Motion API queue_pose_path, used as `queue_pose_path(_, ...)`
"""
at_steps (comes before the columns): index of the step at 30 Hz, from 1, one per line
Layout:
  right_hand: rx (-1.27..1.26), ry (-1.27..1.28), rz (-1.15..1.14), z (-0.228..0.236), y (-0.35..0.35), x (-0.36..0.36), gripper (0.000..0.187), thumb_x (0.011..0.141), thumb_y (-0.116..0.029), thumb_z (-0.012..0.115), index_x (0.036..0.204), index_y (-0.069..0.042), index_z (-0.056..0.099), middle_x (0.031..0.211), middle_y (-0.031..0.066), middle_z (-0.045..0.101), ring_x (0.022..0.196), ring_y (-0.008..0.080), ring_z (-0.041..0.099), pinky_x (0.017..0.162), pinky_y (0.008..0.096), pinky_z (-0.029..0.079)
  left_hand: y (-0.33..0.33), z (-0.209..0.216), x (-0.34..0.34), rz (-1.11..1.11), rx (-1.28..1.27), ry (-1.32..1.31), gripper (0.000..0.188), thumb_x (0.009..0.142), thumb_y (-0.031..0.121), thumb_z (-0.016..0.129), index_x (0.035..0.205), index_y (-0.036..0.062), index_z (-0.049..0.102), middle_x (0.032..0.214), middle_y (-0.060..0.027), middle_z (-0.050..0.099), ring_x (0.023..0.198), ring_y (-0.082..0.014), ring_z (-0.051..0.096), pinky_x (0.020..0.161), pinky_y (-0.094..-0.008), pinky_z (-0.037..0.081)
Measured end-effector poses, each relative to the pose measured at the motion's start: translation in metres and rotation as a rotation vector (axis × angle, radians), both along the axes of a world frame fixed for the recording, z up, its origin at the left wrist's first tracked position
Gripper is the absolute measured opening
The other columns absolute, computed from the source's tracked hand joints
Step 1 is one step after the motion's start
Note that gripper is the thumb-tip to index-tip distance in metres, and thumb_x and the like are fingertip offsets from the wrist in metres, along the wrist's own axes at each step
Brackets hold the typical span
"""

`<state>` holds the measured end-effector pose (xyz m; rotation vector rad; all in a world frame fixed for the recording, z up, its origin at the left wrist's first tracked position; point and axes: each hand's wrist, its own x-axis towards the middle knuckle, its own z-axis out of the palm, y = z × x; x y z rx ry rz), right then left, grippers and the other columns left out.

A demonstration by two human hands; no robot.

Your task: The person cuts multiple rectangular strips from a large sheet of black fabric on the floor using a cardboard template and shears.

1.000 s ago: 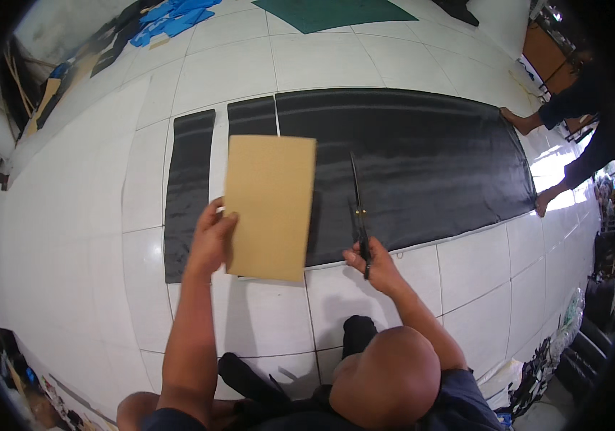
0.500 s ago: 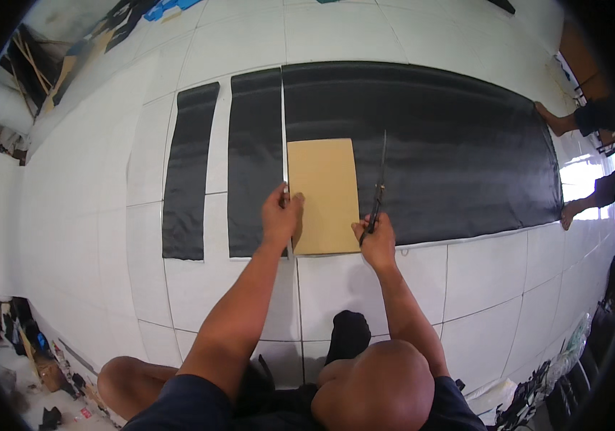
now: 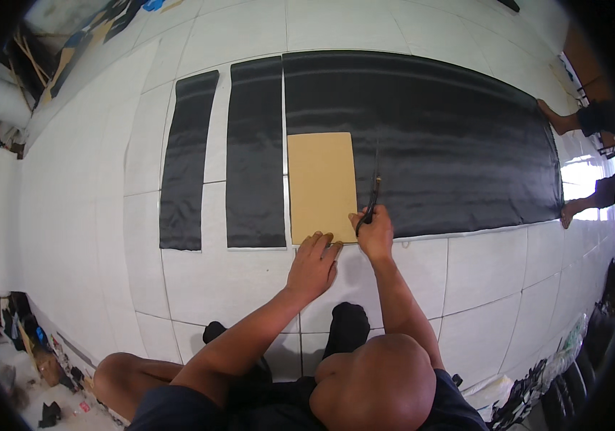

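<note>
A tan rectangular piece of cardboard (image 3: 322,183) lies on the left end of a large black sheet of material (image 3: 458,144). My left hand (image 3: 312,267) rests at the cardboard's near edge, its fingers stretched out on the board and the sheet's edge. At the near right corner of the cardboard, my right hand (image 3: 377,233) is closed around the handles of black scissors (image 3: 372,203). Their blades point away from me over the black sheet. Left of the sheet lie a black strip (image 3: 255,161) and, farther left, a narrower black strip (image 3: 186,165), with gaps between them.
White floor tiles (image 3: 408,284) surround the sheet. Another person's bare feet (image 3: 557,121) are at the sheet's right end. A long pale sheet (image 3: 70,215) covers the floor at left, with assorted clutter (image 3: 48,373) along the near left edge.
My left hand has left the cardboard's left edge and moved nearer and right, onto its near edge. My right hand still holds the scissors. The view has shifted slightly.
</note>
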<state>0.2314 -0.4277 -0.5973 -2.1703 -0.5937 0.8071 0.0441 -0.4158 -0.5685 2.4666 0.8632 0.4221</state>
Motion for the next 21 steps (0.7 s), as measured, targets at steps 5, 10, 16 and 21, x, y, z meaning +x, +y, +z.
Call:
queue_pose_path(5, -0.012, -0.121, 0.053, 0.024, -0.008, 0.0, 0.034, 0.087, -0.03, 0.08, 0.101, -0.004, 0.062, 0.092, 0.0152, 0.072, 0.093, 0.0363, 0.07, 0.082, 0.0441, 0.052, 0.0, -0.018, 0.006, -0.001, 0.003, 0.09, 0.052, 0.083, 0.016, 0.07, 0.133, 0.005, 0.058, 0.133, -0.0204, 0.055, 0.13, -0.041, 0.049, 0.112, -0.0504, 0.039)
queue_pose_path(10, 0.011, -0.085, 0.023, 0.042, -0.082, 0.013, 0.033, 0.093, -0.033, 0.075, 0.096, -0.004, 0.06, 0.083, 0.0128, 0.068, 0.079, 0.0332, 0.067, 0.073, 0.0422, 0.051, -0.006, -0.023, 0.012, -0.006, 0.037, 0.136, 0.053, 0.082, 0.018, 0.07, 0.131, 0.0024, 0.058, 0.132, -0.0209, 0.056, 0.128, -0.041, 0.05, 0.111, -0.0508, 0.039)
queue_pose_path(16, -0.051, 0.594, 0.118, 0.053, -0.186, -0.023, 0.042, 0.1, -0.047, 0.064, 0.094, -0.006, 0.06, 0.073, 0.002, 0.059, 0.068, 0.0131, 0.056, 0.063, 0.0314, 0.045, 0.007, -0.016, 0.002, 0.032, 0.058, 0.184, 0.042, 0.081, 0.015, 0.07, 0.121, 0.0063, 0.061, 0.121, -0.0148, 0.059, 0.12, -0.0365, 0.056, 0.101, -0.0482, 0.047)
queue_pose_path(21, -0.171, 0.786, -0.143, 0.076, -0.218, -0.058, 0.047, 0.093, -0.054, 0.072, 0.102, -0.008, 0.064, 0.073, -0.0005, 0.059, 0.062, 0.0105, 0.054, 0.056, 0.0271, 0.04, 0.013, -0.015, 0.018, 0.016, 0.079, 0.185, 0.032, 0.082, 0.015, 0.07, 0.112, 0.0116, 0.063, 0.114, -0.0088, 0.061, 0.109, -0.0286, 0.063, 0.082, -0.0419, 0.058)
